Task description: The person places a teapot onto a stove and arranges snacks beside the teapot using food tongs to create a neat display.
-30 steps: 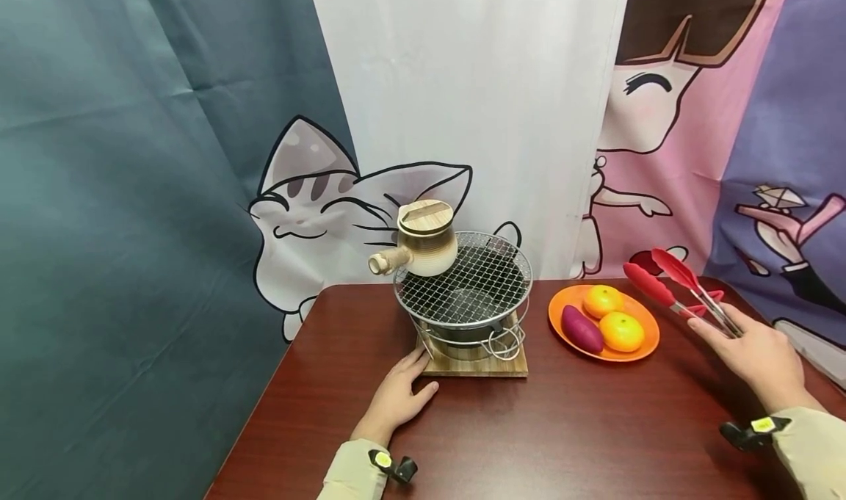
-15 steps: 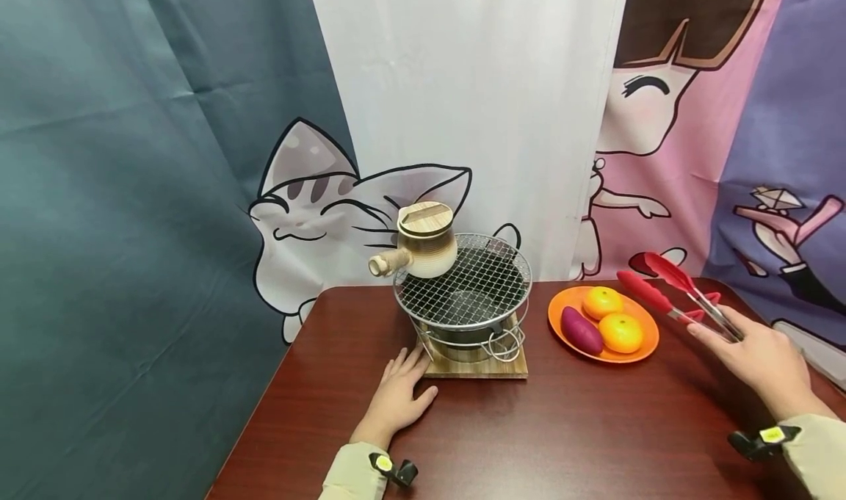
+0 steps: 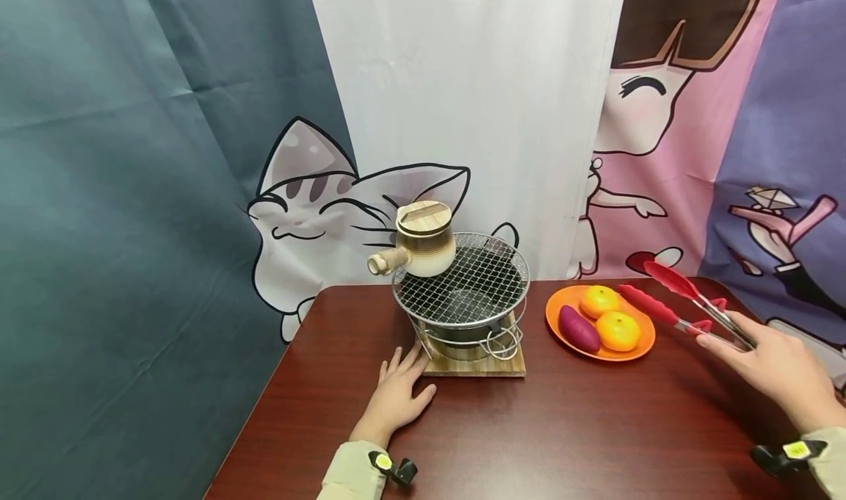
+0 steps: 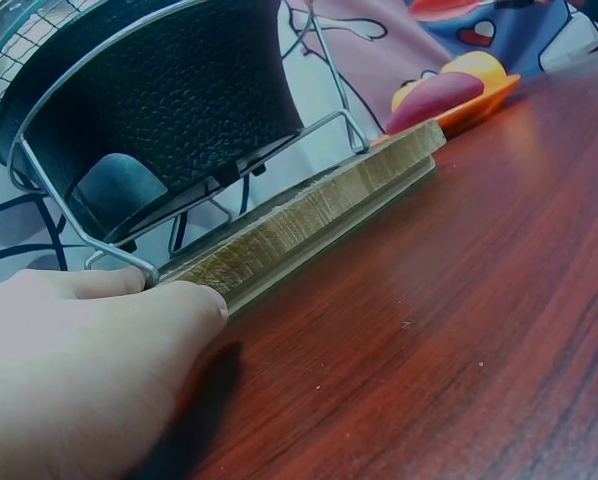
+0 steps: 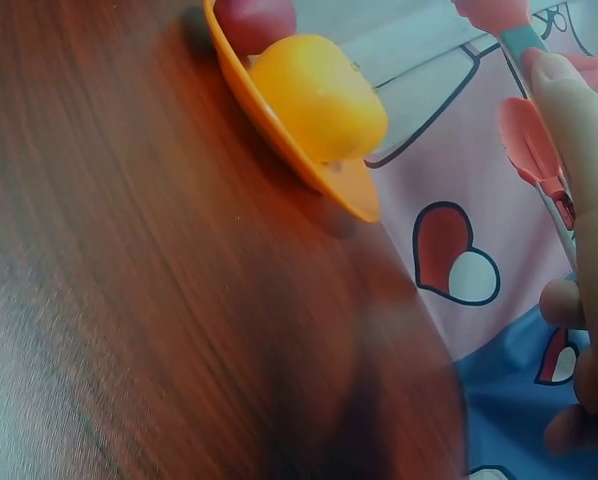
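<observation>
My right hand (image 3: 783, 364) holds a pair of tongs (image 3: 700, 310) with red tips and metal arms, raised to the right of an orange plate (image 3: 551, 316). The tips stand apart with nothing between them. On the plate lie a purple sweet potato (image 3: 579, 329) and two orange fruits, the nearer orange (image 3: 617, 331) and the farther orange (image 3: 599, 302). My left hand (image 3: 394, 397) lies with fingers straight and spread at the left corner of the wooden board (image 3: 472, 368) under a round grill (image 3: 463, 294). Its fingertips are at the board's edge in the left wrist view.
A small pot (image 3: 429, 250) with a wooden lid and a side handle stands on the left of the grill mesh. Wire loops jut from the stand's front right. Behind the reddish-brown table (image 3: 562, 426) hangs a printed curtain (image 3: 502, 118).
The right hand first shifts slightly left, then moves right and a little lower with the tongs, whose tips spread wider. The left hand stays by the board, its fingers slightly more spread.
</observation>
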A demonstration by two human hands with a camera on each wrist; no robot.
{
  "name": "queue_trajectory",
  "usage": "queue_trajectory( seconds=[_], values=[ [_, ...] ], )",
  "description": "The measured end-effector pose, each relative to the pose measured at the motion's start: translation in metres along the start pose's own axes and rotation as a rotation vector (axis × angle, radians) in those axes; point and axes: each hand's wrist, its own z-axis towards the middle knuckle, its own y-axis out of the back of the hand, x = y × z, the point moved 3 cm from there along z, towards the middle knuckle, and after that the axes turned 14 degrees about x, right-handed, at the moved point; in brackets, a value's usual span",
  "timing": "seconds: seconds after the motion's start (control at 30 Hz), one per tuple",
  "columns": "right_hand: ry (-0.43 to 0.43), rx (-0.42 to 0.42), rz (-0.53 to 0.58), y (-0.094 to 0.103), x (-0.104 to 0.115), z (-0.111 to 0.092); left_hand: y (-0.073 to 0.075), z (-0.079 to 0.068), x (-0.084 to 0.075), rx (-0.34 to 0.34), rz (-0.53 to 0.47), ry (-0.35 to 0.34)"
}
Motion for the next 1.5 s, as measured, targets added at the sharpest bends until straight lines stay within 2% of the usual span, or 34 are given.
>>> queue_trajectory(
  seconds=[0.33,0.53,0.77,1.1,1.33,1.5],
  values=[
    [0.002,0.069,-0.079,0.0,-0.002,-0.01,0.001,0.001,0.0,0.007,0.005,0.01],
    [0.031,0.095,-0.109,-0.006,-0.003,-0.015,0.001,0.001,0.0,0.012,-0.003,0.011],
    [0.062,0.158,-0.117,-0.011,-0.006,-0.017,0.0,-0.003,-0.001,0.069,0.039,0.017],
    [0.079,0.177,-0.136,-0.017,-0.012,-0.02,0.0,-0.003,0.001,0.063,0.059,0.013],
    [0.06,0.201,-0.156,-0.022,-0.011,-0.016,0.0,-0.004,0.002,0.055,0.061,0.007],
    [0.096,0.187,-0.165,-0.02,-0.011,-0.019,-0.001,-0.003,0.002,0.05,0.051,0.003]
  ],
)
